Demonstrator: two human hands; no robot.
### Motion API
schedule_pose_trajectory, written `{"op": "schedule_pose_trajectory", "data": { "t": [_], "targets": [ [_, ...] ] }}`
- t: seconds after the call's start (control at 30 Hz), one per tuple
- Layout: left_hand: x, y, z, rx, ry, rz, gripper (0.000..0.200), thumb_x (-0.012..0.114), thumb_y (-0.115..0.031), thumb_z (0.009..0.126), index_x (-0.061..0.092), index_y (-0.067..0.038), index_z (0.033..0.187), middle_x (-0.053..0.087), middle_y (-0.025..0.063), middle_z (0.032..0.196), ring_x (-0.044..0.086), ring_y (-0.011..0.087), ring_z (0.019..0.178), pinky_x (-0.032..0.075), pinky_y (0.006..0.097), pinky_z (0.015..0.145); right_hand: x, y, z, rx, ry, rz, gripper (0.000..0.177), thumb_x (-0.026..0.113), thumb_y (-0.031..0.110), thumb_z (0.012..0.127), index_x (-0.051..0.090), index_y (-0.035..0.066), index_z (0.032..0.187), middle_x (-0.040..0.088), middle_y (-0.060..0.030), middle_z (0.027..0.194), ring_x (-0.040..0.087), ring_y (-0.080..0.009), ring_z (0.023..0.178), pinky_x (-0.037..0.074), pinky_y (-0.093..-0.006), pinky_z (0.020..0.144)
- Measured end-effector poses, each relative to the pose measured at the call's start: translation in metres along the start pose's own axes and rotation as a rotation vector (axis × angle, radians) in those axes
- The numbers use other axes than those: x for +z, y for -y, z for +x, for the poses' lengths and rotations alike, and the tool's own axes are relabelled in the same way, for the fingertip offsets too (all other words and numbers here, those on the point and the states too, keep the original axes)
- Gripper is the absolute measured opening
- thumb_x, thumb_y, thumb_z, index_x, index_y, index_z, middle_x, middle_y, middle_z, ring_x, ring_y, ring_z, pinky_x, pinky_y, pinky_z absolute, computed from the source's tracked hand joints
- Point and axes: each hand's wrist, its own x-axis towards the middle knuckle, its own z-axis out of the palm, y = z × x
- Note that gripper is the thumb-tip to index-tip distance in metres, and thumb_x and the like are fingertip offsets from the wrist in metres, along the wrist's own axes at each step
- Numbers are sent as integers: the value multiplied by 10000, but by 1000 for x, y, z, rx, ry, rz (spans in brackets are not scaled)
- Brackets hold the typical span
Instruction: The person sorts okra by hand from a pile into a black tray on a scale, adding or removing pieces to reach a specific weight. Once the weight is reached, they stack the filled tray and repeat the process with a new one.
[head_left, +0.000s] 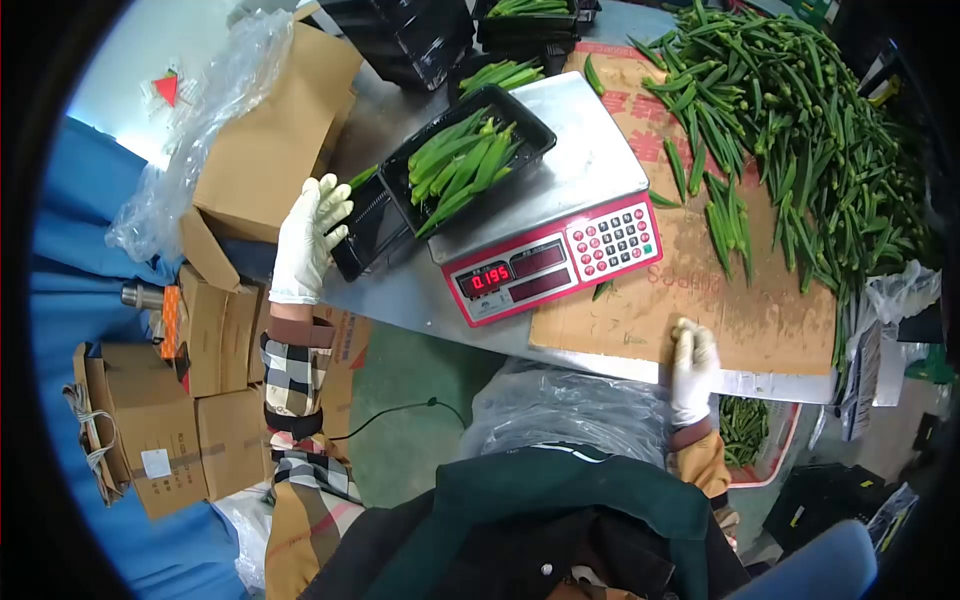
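Observation:
My left hand [310, 240], in a white glove, is beside the left end of a black tray [372, 232], fingers apart and nothing held. Another black tray [535, 137] with several green okra pods [460, 165] rests on the scale's metal plate [580, 140]. The red and white scale [548, 262] shows 0.195. My right hand [692, 370], also gloved, is at the front edge of the cardboard sheet [620, 325]; its fingers are curled, and what they hold, if anything, is too small to name.
A large okra pile [820, 140] covers the right back of the table. Black trays [415, 45] stand behind the scale. An open carton [265, 130] and stacked boxes [160, 430] are at left. A crate of okra [745, 430] sits below the table's right front.

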Motion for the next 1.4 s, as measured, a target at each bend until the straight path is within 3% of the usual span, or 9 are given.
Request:
{"op": "schedule_pose_trajectory", "data": {
  "t": [0.03, 0.4, 0.5, 0.67, 0.83, 1.03, 1.17, 1.3, 1.4],
  "targets": [
    [0, 5, -3, -40, 15, -26, 641, 495, -542, 1057, 493, -82, 1504, 650, 90, 1359, 608, 224, 1197, 441, 403, 1026, 6, 11, -6, -302, -12, -333, 166, 667, 4, 930, 717, 39, 1083, 702, -89, 992, 647, -224, 886, 525, -334, 835],
    [57, 20, -1, -33, 124, 122, 458, 650, -347, 1023, 610, -31, 1352, 698, 70, 1137, 646, 155, 929, 523, 296, 849, 20, 25, 0, -332, -68, -428, 234, 693, -60, 823, 738, 60, 1019, 672, -92, 903, 656, -260, 833, 535, -354, 763],
    [73, 33, 8, 528, -16, 591, 470, 689, -347, 978, 618, -11, 1299, 724, 110, 1097, 672, 214, 900, 531, 340, 813, 21, 23, 1, -330, -70, -435, 234, 699, -62, 813, 740, 58, 1010, 671, -91, 898, 655, -258, 823, 534, -353, 754],
    [112, 18, -11, 753, -226, 884, 547, 755, -329, 899, 607, -6, 1315, 648, 202, 1242, 591, 360, 1168, 441, 459, 1020, 22, 21, 1, -353, -84, -426, 243, 705, -62, 802, 743, 58, 1010, 663, -88, 884, 645, -248, 803, 529, -352, 740],
    [127, 5, -10, 596, 79, 620, 507, 769, -284, 879, 619, -29, 1290, 656, 219, 1211, 606, 383, 1132, 464, 458, 986, 22, 21, 1, -340, -90, -436, 237, 718, -32, 805, 747, 84, 1009, 667, -74, 871, 646, -244, 804, 528, -359, 734],
    [144, 8, -32, 1043, -391, 1192, 635, 783, -338, 886, 578, -62, 1419, 604, 162, 1377, 506, 363, 1314, 361, 471, 1144, 23, 21, 1, -346, -99, -454, 228, 726, -7, 809, 751, 105, 1007, 675, -61, 876, 650, -247, 813, 529, -363, 737],
    [162, -15, -45, 1174, -220, 1083, 608, 808, -298, 880, 604, -47, 1395, 626, 158, 1332, 538, 351, 1244, 404, 454, 1103, 21, 18, 0, -336, -85, -468, 223, 729, 7, 811, 752, 111, 1007, 681, -61, 892, 648, -247, 822, 528, -365, 736],
    [191, -26, -60, 1049, 198, 878, 410, 826, -209, 860, 725, -31, 1215, 700, 96, 832, 647, 259, 742, 519, 399, 763, 22, 18, 0, -341, -98, -456, 213, 729, 21, 816, 751, 113, 1006, 685, -65, 901, 650, -253, 830, 530, -370, 740],
    [202, -15, -51, 1177, 93, 877, 300, 813, -139, 853, 768, -58, 1138, 684, 105, 785, 640, 258, 701, 515, 397, 718, 21, 17, 0, -341, -94, -469, 205, 730, 27, 817, 750, 114, 1002, 685, -67, 903, 653, -257, 834, 533, -375, 743]
  ]
}}
